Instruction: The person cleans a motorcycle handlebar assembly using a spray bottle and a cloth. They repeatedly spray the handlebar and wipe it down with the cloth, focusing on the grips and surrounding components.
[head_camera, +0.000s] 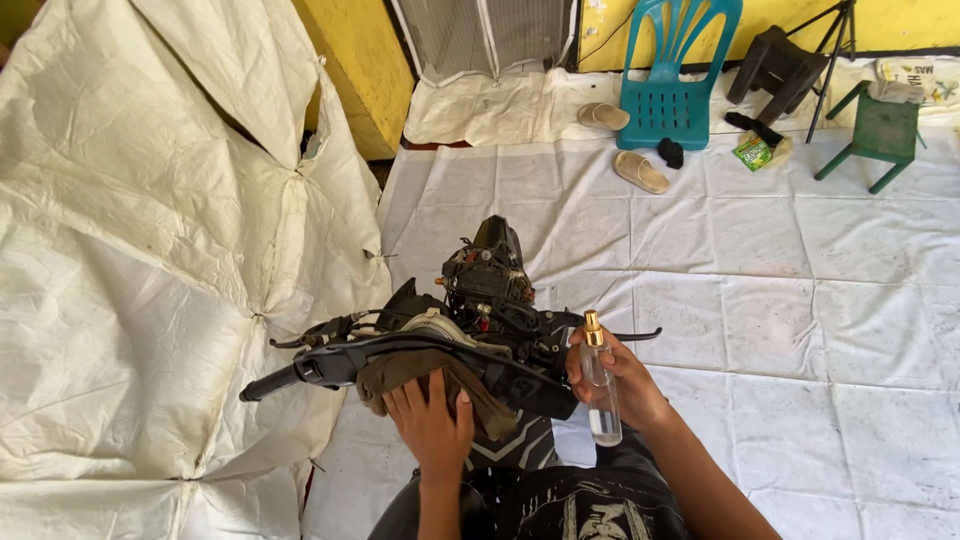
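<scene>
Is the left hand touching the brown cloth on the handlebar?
Touching. The head view shows the left hand pressed flat on the brown cloth, fingers lying over it atop the handlebar.

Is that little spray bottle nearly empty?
Nearly: the clear spray bottle, upright in the right hand, shows liquid only near its bottom.

The middle of the black handlebar (400, 355) is covered by the brown rag (420, 375), itself partly hidden under the left hand (432, 425). Both forearms are cut off by the bottom edge. The green packet (753, 151) is too small to identify.
</scene>
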